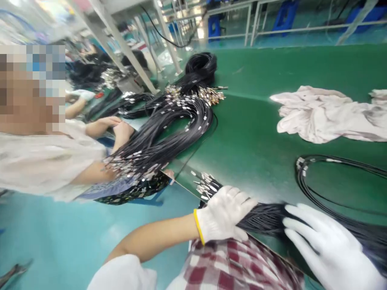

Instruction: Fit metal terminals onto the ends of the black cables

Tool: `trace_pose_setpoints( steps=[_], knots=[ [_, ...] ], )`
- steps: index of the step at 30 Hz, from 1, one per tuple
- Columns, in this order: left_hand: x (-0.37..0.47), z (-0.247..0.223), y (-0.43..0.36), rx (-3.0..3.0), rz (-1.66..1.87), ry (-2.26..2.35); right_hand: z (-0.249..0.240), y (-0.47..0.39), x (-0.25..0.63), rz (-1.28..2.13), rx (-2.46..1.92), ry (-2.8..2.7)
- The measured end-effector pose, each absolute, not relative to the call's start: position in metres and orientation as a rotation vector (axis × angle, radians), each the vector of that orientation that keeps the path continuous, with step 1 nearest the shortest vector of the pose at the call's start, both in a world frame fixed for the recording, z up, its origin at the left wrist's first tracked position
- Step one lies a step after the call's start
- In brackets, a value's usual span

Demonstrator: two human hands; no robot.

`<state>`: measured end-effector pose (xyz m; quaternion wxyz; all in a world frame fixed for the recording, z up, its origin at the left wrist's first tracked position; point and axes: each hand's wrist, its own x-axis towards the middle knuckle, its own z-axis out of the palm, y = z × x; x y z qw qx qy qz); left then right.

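Touching a bundle of black wires, lying left to right by the near edge of the green table, with the left hand nearest the shiny tips (can't tell if gripping) and the right hand spread farther along.

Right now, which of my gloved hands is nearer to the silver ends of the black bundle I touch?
The left. Your left hand lies on the black bundle just beside the silver ends; your right hand is farther along it.
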<state>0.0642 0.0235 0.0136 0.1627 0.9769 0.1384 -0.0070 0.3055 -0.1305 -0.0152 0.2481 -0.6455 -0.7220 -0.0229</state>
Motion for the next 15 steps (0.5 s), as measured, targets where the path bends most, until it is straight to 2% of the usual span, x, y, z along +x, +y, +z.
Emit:
trace_pose_setpoints(
  steps=[2,6,15],
  knots=[
    [0.059,0.013,0.022,2.711,0.131,0.424,-0.006,-0.123,0.299,-0.1,-1.836,-2.04],
    [0.061,0.01,0.018,2.693,0.36,0.404,0.001,-0.118,0.291,0.071,-1.915,-2.08],
    [0.102,0.011,0.005,2.897,0.279,0.4,0.013,-0.109,0.285,0.252,-2.025,-2.151]
  ],
)
